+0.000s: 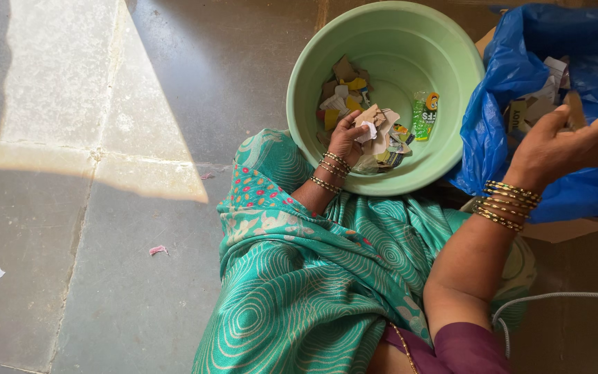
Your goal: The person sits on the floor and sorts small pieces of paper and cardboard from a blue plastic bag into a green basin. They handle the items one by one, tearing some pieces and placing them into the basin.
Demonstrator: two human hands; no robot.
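My left hand (346, 138) reaches into a pale green plastic basin (451, 83) and is closed on a bunch of torn cardboard and paper scraps (375, 125). More scraps (344, 86) and a small green wrapper (424, 114) lie on the basin's bottom. My right hand (565, 142) is raised at the mouth of a blue plastic bag (513, 69) and pinches a brown cardboard piece (576, 107). The bag holds more paper and cardboard pieces (534, 104). Both wrists wear gold bangles.
My lap is covered by green patterned cloth (313, 277). A grey stone floor (105, 208) lies to the left, with a few tiny scraps (158, 249) on it. A cardboard box (562, 228) sits under the bag. A white cord (555, 296) runs at lower right.
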